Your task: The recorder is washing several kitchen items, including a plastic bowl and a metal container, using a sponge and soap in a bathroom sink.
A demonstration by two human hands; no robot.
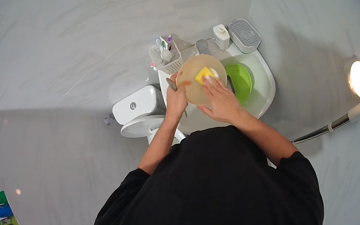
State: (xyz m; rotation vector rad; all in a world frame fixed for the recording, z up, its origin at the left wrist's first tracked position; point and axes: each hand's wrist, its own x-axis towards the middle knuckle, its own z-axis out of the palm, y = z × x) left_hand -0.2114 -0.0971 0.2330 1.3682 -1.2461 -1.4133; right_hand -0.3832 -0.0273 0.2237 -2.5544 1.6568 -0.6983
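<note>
My left hand [177, 99] grips the lower left rim of a round, cream-coloured dish [193, 95], tilted above the sink. A grey metal utensil [171, 83], perhaps a spoon, sticks out of the same hand; most of it is covered by the fingers. My right hand [221, 99] presses a yellow sponge [203, 75] with white foam against the dish's face. Orange-brown residue [184, 83] shows on the dish near my left thumb. Beyond my right fingers, a green bowl [242, 83] sits in the white washbasin [262, 90], with a dark handle-like thing [230, 84] at its left edge.
Behind the dish rises the faucet [203, 46]. A white pump bottle [220, 37] and a grey perforated box [244, 35] stand on the basin's back rim. Left of the basin are a white basket [174, 63] of toiletries and a toilet [140, 106]. A metal pipe [321, 131] runs at right.
</note>
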